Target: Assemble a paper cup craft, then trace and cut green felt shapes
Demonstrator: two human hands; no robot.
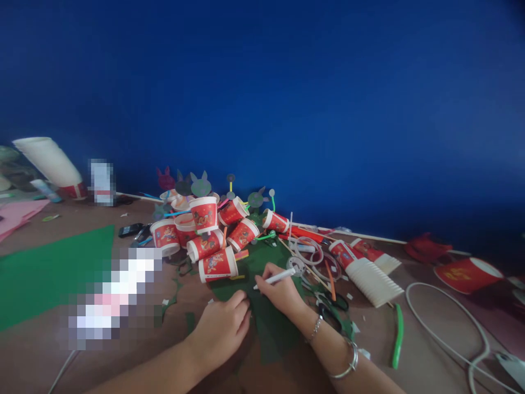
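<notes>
My right hand (281, 293) is closed round a white pen (274, 278), whose tip points left and down onto a dark green sheet (274, 328) lying on the brown table (418, 350). My left hand (221, 328) rests on the sheet's left edge with its fingers curled, pressing it flat just beside the pen tip. Bracelets sit on my right wrist. Right behind the hands lies a heap of red and white paper cups (205, 232), several of them tipped on their sides.
A large bright green sheet (49, 271) covers the table's left. A stack of white cups (371, 276), scissors (328, 312), plastic rings (309, 251), a green stick (397, 334) and a white cable (459, 328) lie to the right. A blue wall stands behind.
</notes>
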